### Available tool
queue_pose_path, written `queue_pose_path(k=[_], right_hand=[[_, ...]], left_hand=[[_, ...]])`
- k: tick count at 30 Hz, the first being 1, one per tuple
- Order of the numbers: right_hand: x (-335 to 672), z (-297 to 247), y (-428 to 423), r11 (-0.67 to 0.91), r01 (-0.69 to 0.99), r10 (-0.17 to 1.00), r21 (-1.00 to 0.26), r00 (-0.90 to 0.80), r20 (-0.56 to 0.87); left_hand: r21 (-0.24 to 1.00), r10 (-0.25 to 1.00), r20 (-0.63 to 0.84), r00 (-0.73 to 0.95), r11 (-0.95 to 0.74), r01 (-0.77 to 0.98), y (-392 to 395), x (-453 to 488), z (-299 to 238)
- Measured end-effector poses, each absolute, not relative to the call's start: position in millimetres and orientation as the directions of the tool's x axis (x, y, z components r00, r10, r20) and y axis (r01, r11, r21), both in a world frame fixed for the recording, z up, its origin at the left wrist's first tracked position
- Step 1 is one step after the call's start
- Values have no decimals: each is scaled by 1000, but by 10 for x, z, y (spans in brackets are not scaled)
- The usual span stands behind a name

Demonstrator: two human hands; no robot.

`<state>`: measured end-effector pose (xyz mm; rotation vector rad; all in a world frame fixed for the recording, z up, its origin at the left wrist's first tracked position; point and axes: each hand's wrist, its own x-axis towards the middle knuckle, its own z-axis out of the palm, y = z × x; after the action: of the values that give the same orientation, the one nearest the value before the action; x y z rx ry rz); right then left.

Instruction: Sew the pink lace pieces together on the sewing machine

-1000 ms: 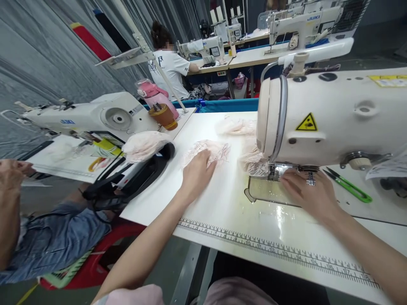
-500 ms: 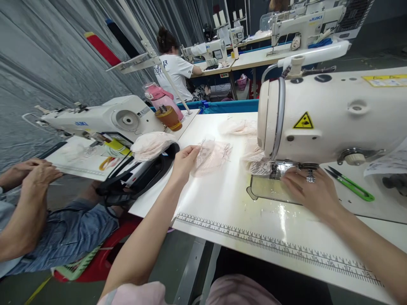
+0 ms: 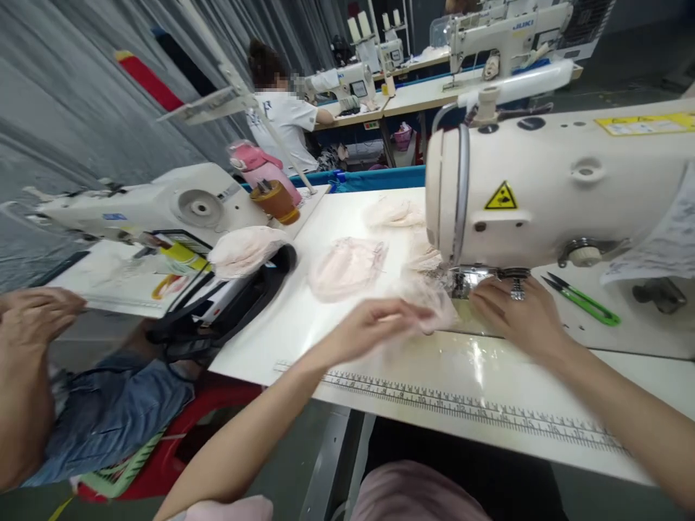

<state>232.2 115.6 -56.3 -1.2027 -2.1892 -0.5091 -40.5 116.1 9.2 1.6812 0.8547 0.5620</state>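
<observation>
My left hand (image 3: 374, 329) is blurred by motion above the white table (image 3: 337, 340), pinching a pale pink lace piece (image 3: 428, 300) that trails toward the needle. My right hand (image 3: 515, 318) rests under the head of the white sewing machine (image 3: 543, 195), fingers curled by the presser foot (image 3: 513, 286) and touching the same lace. Another pink lace piece (image 3: 347, 264) lies flat on the table to the left. More lace pieces (image 3: 394, 213) lie further back.
Green thread snips (image 3: 583, 300) lie right of the needle. A ruler strip (image 3: 467, 409) runs along the table's front edge. On the left are a second sewing machine (image 3: 157, 206), a brown cup (image 3: 276, 201), a lace pile (image 3: 244, 250) and a seated person's hands (image 3: 32, 318). Another person (image 3: 285, 119) sews at the back.
My left hand left the lace pile at the table's middle and swung right toward the needle with one lace piece. The right hand stayed by the presser foot.
</observation>
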Motion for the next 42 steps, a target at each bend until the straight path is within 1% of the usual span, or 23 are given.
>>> queue_pose_path(k=[2, 3, 4, 5, 6, 7, 9, 11, 13, 16, 18, 21, 24, 27, 31, 35, 39, 42], right_hand=[[2320, -538, 1157, 506, 862, 647, 32, -405, 646], [2321, -530, 1158, 496, 868, 657, 25, -394, 643], [2324, -525, 1159, 497, 868, 663, 16, -392, 638], [2327, -523, 1161, 499, 866, 664, 11, -391, 637], [2330, -523, 1162, 502, 865, 664, -2, -384, 642], [2333, -524, 1164, 525, 851, 658, -20, -391, 644], [2333, -529, 1165, 630, 774, 612, -59, -449, 651], [2326, -533, 1163, 749, 658, 540, -78, -539, 647], [2312, -531, 1157, 813, 576, 495, -87, -605, 623], [2296, -516, 1143, 818, 569, 502, -85, -634, 589], [2297, -502, 1137, 802, 595, 507, -55, -629, 589], [2313, -494, 1143, 762, 648, 525, -1, -617, 586], [2328, -515, 1161, 704, 709, 560, 41, -589, 582], [2328, -550, 1166, 655, 753, 595, 60, -564, 573], [2314, -575, 1143, 589, 805, 671, 76, -539, 509], [2298, -577, 1123, 559, 827, 724, 58, -520, 452], [2291, -581, 1112, 542, 835, 738, 91, -525, 424], [2287, -574, 1106, 527, 840, 730, 127, -524, 440]], left_hand=[[909, 574, -34, 818, -323, 264, 996, -144, 20], [872, 490, -7, 872, -423, 245, 931, -42, -12], [828, 434, 29, 900, -515, 222, 881, 38, -41], [777, 405, 69, 912, -595, 206, 845, 94, -68], [717, 406, 109, 908, -664, 211, 823, 128, -92], [647, 431, 149, 890, -723, 242, 811, 144, -115], [484, 507, 207, 837, -796, 363, 811, 138, -151], [331, 550, 223, 805, -819, 468, 827, 110, -175], [241, 558, 230, 797, -826, 509, 849, 91, -190], [132, 569, 287, 770, -820, 557, 897, 112, -223], [49, 571, 317, 757, -807, 588, 946, 150, -265], [-38, 544, 292, 786, -815, 578, 1059, 200, -338], [-74, 524, 240, 817, -829, 554, 1197, 215, -383], [-77, 528, 214, 822, -830, 553, 1320, 209, -399], [-50, 524, 219, 823, -836, 546, 1437, 195, -420], [-2, 524, 245, 815, -841, 541, 1512, 181, -451], [29, 532, 262, 805, -838, 545, 1550, 173, -464], [26, 532, 273, 802, -837, 546, 1561, 172, -463]])
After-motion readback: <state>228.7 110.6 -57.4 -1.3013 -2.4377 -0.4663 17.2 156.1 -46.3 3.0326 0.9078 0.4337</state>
